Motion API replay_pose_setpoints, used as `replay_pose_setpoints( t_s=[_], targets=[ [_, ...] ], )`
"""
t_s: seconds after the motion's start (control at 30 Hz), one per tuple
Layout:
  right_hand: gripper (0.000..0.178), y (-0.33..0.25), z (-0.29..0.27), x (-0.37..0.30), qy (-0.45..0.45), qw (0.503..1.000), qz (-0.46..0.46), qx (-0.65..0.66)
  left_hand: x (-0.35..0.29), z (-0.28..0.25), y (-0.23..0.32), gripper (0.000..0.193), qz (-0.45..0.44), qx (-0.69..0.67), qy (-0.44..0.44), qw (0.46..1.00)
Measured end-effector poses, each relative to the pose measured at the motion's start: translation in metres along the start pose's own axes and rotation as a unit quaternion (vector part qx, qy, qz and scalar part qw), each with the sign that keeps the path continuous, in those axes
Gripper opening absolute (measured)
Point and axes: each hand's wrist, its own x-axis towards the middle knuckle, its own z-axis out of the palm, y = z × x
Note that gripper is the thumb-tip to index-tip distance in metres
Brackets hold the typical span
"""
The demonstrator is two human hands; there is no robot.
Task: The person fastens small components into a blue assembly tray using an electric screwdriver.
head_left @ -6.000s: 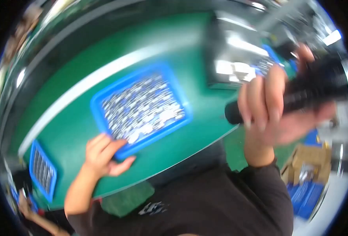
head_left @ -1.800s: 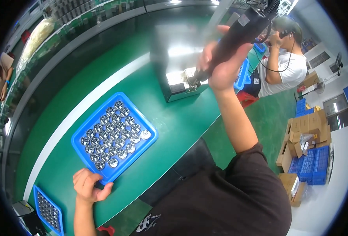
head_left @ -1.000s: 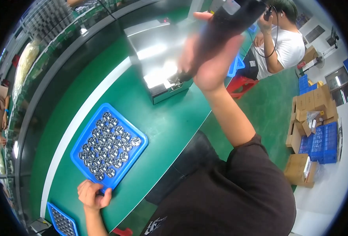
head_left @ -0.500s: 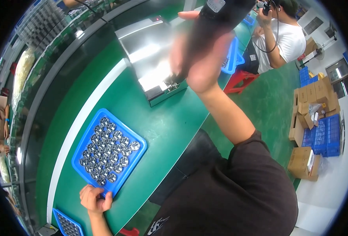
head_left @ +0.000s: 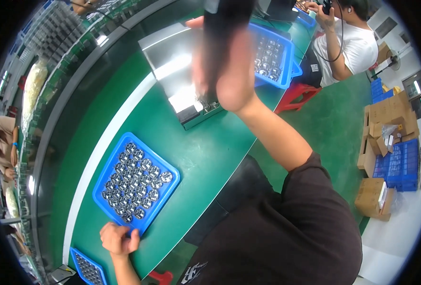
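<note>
One black handheld tool (head_left: 225,38), one metal box (head_left: 168,58), one red stool (head_left: 297,97) at far right, and blue trays: one near left (head_left: 76,266), one in the middle (head_left: 156,211) with about thirty round parts (head_left: 146,164), at least two far right (head_left: 289,59).

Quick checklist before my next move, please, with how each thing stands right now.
1. Right hand gripping the black tool: ok.
2. Black tool's lower end touching the metal box: cannot tell, the hand and blur hide it.
3. Round parts inside the rim of the blue tray: ok.
4. Left hand steadying the blue tray: cannot tell, it is at the near corner.
5. Co-worker in white apart from both hands: ok.
</note>
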Motion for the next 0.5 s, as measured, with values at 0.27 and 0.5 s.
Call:
replay_pose_setpoints(
  t_s=[0.27,0.5],
  targets=[
    [0.056,-0.003,-0.007,0.011,-0.077,0.991,0.073,0.08,0.12,0.004,0.068,0.025,0.101,0.033,-0.119,0.987],
    [0.068,-0.001,-0.019,0.015,-0.169,0.978,0.101,0.067,0.231,0.077,0.09,0.025,0.029,0.005,-0.138,0.99]
  ],
)
